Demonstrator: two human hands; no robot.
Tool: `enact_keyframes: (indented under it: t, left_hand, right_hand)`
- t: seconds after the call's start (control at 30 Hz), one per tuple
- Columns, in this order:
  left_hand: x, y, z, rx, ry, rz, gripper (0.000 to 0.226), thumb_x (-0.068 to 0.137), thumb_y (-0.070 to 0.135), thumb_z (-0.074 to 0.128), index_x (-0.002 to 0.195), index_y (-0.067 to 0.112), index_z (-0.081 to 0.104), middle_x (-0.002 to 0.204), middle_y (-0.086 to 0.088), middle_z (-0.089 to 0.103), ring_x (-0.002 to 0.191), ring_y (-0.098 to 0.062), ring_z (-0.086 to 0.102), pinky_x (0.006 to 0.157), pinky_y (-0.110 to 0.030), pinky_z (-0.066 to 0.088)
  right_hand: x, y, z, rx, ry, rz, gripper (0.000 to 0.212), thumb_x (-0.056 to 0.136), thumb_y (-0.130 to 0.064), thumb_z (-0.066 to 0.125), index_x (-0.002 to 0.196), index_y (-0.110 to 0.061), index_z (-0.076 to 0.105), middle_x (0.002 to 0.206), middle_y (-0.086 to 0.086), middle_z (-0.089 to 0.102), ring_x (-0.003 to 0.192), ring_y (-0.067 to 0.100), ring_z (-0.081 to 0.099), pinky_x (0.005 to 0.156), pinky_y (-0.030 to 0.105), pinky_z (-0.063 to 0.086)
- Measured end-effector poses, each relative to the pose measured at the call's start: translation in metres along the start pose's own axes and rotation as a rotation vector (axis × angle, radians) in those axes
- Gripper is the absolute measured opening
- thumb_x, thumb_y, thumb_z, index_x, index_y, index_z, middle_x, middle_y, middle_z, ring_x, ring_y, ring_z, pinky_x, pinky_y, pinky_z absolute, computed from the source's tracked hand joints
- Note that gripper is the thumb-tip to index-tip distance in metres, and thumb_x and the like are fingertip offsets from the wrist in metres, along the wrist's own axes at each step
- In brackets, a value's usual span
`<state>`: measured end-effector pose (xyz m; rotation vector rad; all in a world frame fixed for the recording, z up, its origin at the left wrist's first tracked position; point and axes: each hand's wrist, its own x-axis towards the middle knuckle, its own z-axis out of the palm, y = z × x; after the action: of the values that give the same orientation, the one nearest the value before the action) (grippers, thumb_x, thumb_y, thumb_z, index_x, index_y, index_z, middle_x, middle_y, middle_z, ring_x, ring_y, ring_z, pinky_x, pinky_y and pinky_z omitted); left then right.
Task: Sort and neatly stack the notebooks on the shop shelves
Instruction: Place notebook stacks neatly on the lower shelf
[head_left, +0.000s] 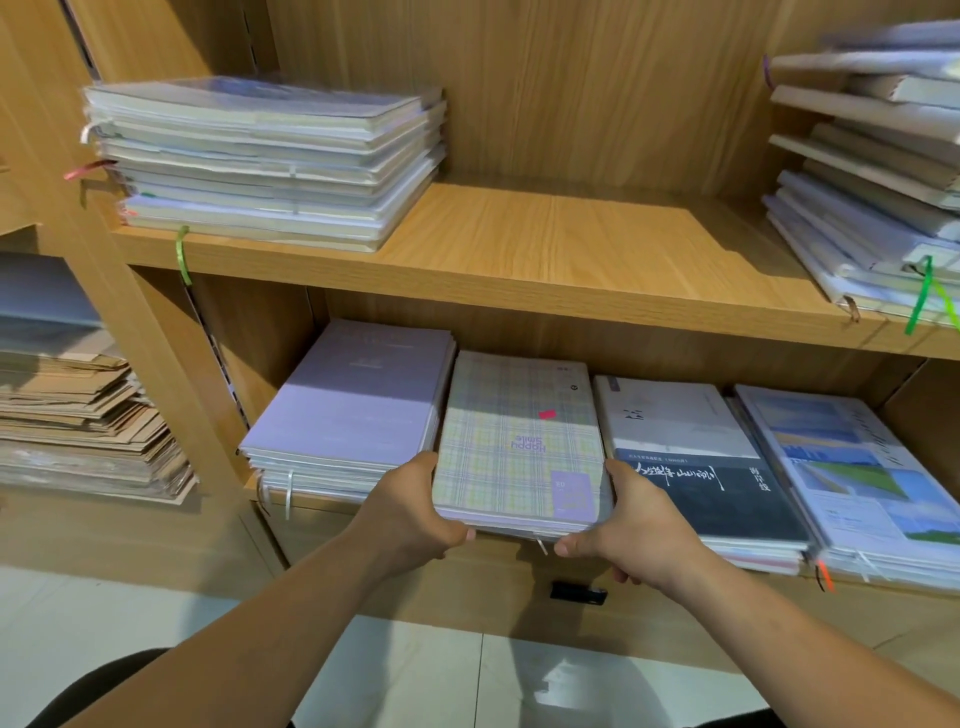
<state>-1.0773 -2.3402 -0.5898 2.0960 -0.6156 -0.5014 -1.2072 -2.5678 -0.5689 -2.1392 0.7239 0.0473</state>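
A stack of plaid notebooks (514, 441) lies on the lower shelf, its front end jutting past the shelf edge. My left hand (415, 512) grips the stack's near left corner and my right hand (631, 525) grips its near right corner. A lilac notebook stack (358, 395) sits just left of it. To its right lie a white-and-black notebook stack (696, 457) and a stack with landscape covers (852, 467).
The upper shelf (561, 244) holds a wrapped notebook pile (265, 161) at left and a leaning pile (878, 176) at right, with bare wood between. Brown paper notebooks (78, 421) fill the left bay. A drawer front with a black handle (577, 592) is below; the floor is tiled.
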Motion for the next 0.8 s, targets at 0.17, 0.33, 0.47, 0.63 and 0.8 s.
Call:
enact_keyframes:
  t: [0.17,0.33,0.47,0.63,0.8]
  left_hand:
    - [0.015,0.004,0.005,0.074,0.057,-0.104,0.052,0.068,0.02,0.092,0.111,0.024,0.062,0.1,0.009,0.072,0.052,-0.02,0.071,0.052,-0.031,0.06]
    - [0.02,0.003,0.006,0.167,0.109,-0.131,0.04,0.069,0.033,0.092,0.101,0.03,0.069,0.081,0.011,0.074,0.042,-0.016,0.067,0.049,-0.025,0.054]
    - [0.02,0.006,0.004,0.232,0.062,-0.183,0.035,0.073,0.039,0.089,0.096,0.023,0.069,0.068,0.007,0.072,0.046,-0.012,0.069,0.058,-0.026,0.057]
    - [0.023,0.013,-0.001,0.275,0.032,-0.247,0.04,0.077,0.033,0.088,0.098,0.01,0.064,0.055,0.003,0.062,0.051,-0.011,0.071,0.059,-0.026,0.052]
    - [0.026,0.019,0.002,0.276,0.085,-0.323,0.061,0.075,0.026,0.089,0.124,0.005,0.06,0.052,0.004,0.068,0.049,-0.01,0.071,0.075,-0.031,0.061]
  right_hand:
    - [0.009,0.002,-0.004,0.012,-0.02,0.057,0.064,0.059,-0.022,0.099,0.109,-0.018,0.06,0.094,0.008,0.075,0.046,0.03,0.065,0.048,0.047,0.058]
    - [0.016,0.0,-0.001,-0.049,0.033,0.101,0.065,0.056,-0.033,0.101,0.104,-0.012,0.063,0.082,0.011,0.075,0.052,0.03,0.072,0.052,0.047,0.061]
    - [0.018,0.001,-0.003,-0.087,0.015,0.124,0.069,0.055,-0.04,0.1,0.105,-0.008,0.064,0.07,0.01,0.076,0.052,0.026,0.072,0.054,0.043,0.059]
    - [0.023,0.002,-0.004,-0.097,-0.007,0.154,0.059,0.055,-0.034,0.101,0.096,-0.009,0.067,0.073,0.007,0.077,0.055,0.025,0.074,0.05,0.036,0.059]
    - [0.028,-0.004,-0.007,-0.13,-0.016,0.177,0.055,0.055,-0.034,0.102,0.092,-0.009,0.069,0.065,0.005,0.075,0.057,0.022,0.074,0.054,0.037,0.063]
